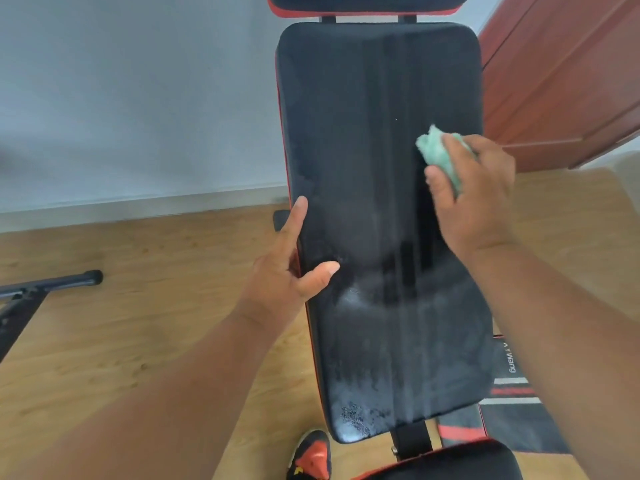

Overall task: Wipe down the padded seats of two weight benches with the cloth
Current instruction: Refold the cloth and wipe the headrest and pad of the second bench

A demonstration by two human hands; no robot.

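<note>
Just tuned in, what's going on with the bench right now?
A person is wiping the long black pad of a weight bench. The right hand grips a bunched green cloth against the pad's right side, about halfway up. The left hand rests on the pad's left edge, thumb on top, steadying it. Damp streaks and smears show over the lower half of the pad.

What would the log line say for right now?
right hand: holds green cloth on bench pad | left hand: steadies pad edge | pad: streaky
</note>
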